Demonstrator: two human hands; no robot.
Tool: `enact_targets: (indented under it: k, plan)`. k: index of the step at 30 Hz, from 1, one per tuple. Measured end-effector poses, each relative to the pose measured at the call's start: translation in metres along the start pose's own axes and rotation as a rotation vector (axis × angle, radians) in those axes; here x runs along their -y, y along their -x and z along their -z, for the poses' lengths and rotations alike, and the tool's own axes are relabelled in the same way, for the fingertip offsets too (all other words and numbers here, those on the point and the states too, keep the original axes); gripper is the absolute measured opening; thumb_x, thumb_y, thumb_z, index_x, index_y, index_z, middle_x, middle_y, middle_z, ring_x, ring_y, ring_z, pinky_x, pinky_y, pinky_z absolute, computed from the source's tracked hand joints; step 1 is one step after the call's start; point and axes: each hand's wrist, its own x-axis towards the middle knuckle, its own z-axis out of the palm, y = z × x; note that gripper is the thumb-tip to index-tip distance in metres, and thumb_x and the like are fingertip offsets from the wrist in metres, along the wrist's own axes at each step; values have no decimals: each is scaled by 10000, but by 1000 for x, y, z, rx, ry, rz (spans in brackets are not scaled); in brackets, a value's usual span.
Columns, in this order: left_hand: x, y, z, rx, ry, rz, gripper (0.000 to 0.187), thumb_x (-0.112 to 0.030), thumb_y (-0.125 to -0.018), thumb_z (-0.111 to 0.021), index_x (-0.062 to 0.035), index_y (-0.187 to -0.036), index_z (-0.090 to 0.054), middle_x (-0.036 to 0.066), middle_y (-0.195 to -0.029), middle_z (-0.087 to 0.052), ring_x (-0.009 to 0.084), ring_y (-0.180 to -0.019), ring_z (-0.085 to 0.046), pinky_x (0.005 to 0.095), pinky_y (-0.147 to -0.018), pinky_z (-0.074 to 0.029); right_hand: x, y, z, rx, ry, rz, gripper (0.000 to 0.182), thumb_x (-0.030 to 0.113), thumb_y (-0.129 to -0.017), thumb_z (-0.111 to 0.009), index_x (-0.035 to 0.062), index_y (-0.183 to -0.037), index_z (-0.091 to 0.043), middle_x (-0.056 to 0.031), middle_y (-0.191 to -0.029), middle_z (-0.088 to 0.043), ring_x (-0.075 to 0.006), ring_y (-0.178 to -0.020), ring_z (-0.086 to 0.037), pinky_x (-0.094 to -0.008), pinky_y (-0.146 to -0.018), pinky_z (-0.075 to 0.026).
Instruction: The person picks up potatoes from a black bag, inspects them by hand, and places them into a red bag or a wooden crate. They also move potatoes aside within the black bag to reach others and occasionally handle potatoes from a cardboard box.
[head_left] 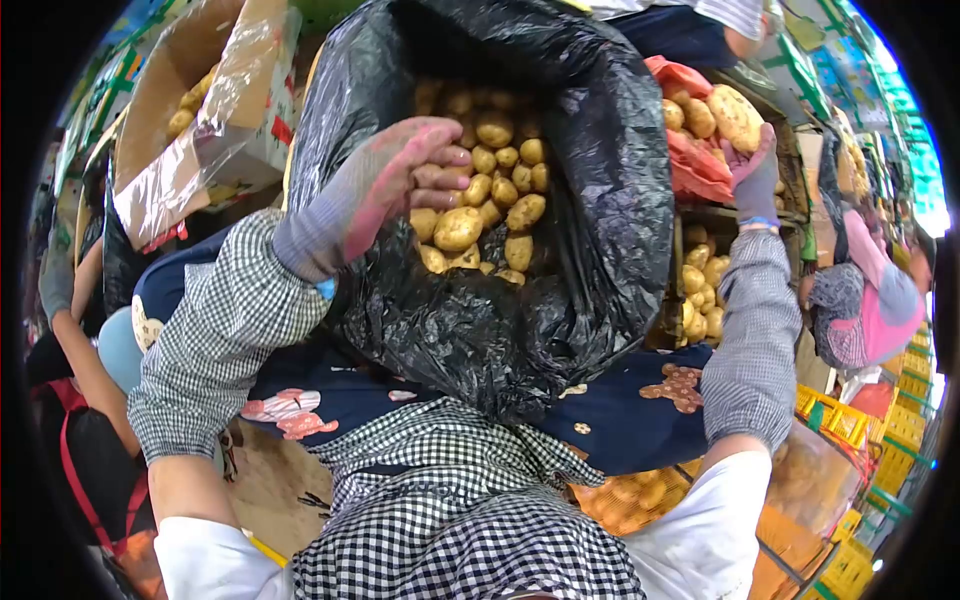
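Past the right edge of the black bag (622, 215), the right hand (757, 178) clasps a slanting potato (735, 114); the left hand (395, 185) hovers loose.

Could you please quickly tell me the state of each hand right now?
Left hand: open, fingers loosely bent, over the black bag; nothing visible in it.
Right hand: closed on the large potato by the red bag.

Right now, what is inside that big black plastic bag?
The crinkled black plastic bag holds a heap of round yellow-brown potatoes. The left hand hides some; anything beneath the heap is covered.
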Motion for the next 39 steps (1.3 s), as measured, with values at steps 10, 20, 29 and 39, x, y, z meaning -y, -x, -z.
enact_targets:
  k: [10,20,29,39]
  plan:
    - [44,-69,7,-263,-630,407,476,-311,-919,-637,-31,-1283,-512,68,-1095,-609,125,-833,-606,268,-707,-526,-84,-88,88,11,467,-417,455,346,-928,-602,133,-1313,-488,-96,-1215,-566,-305,-945,-606,-438,-755,-552]
    - [179,-148,-2,262,-1528,789,810,-395,-680,-789,105,-1246,-497,242,-1101,-644,296,-967,-662,350,-768,-548,42,159,-30,388,627,80,616,383,-908,-647,4,-1364,-476,-140,-1291,-553,-148,-1066,-575,-255,-857,-479]
    - [43,-105,-65,189,-1207,56,871,-398,-631,-850,-37,-1322,-460,184,-1149,-603,292,-1058,-611,377,-916,-492,10,242,-50,510,155,-490,604,325,-910,-656,57,-1388,-403,-71,-1133,-607,-145,-901,-623,-320,-768,-551]
    - [45,-181,-25,352,-1239,-140,384,-284,-873,-639,-34,-1160,-594,160,-1100,-644,206,-982,-626,352,-806,-527,58,199,-15,376,-476,-206,499,321,-868,-630,68,-1280,-503,-115,-1285,-543,-287,-1192,-536,-503,-968,-507]
